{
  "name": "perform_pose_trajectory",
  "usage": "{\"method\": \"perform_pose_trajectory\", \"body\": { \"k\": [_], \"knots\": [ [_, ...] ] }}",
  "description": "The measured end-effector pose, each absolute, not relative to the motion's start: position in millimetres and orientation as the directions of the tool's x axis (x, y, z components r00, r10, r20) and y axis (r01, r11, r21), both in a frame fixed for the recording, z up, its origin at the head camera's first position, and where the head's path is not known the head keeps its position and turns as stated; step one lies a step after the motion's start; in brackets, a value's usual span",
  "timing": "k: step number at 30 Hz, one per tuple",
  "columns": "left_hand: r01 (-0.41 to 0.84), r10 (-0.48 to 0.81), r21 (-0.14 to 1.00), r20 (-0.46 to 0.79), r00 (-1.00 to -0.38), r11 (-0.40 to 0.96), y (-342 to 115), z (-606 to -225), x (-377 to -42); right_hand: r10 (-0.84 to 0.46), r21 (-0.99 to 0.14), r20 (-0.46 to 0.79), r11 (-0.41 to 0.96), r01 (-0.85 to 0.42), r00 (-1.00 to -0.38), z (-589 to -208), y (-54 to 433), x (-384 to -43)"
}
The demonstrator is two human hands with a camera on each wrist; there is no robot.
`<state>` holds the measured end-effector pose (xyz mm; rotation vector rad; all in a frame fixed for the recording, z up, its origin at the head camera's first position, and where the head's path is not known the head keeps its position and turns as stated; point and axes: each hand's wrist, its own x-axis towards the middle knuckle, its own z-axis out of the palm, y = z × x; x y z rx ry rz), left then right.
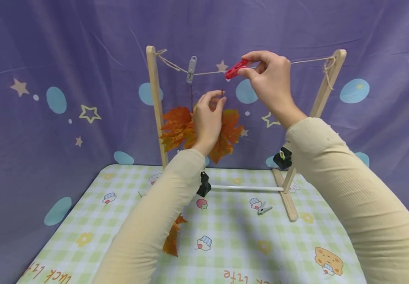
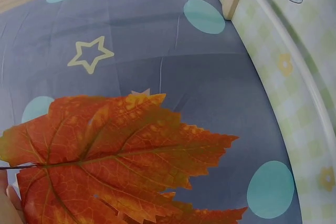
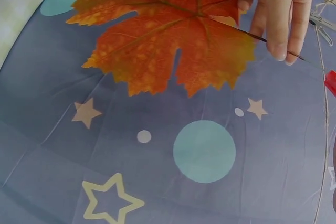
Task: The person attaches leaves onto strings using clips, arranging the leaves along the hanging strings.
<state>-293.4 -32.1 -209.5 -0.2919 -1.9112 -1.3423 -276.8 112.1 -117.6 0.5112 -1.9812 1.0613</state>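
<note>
My left hand pinches the thin stem of an orange autumn leaf, whose tip points up below the string. The same leaf fills much of the left wrist view. Up at the string, my right hand holds a red clothespin between thumb and fingers; its front end overlaps the string. To the left, a grey clothespin on the string has a second orange leaf hanging under it by its stem, partly hidden behind my left hand.
Two wooden posts, left and right, carry the string, with a white rod low between them. On the checked tablecloth lie another grey clothespin and a leaf partly covered by my left sleeve. A purple curtain hangs behind.
</note>
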Motion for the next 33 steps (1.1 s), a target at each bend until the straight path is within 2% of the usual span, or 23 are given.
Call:
{"method": "perform_pose_trajectory", "body": {
  "k": [10,24,33],
  "knots": [
    [0.562,-0.24,0.719,0.679,-0.694,0.41,-30,-211,-292,0.048,-0.49,0.8,0.628,-0.605,-0.598,-102,108,-282],
    [0.555,-0.221,0.724,0.669,-0.709,0.411,-31,-215,-291,0.026,-0.483,0.761,0.689,-0.54,-0.648,-90,102,-289],
    [0.547,-0.211,0.721,0.667,-0.714,0.425,-32,-217,-290,-0.001,-0.49,0.696,0.73,-0.476,-0.718,-87,100,-290]
  ]
}}
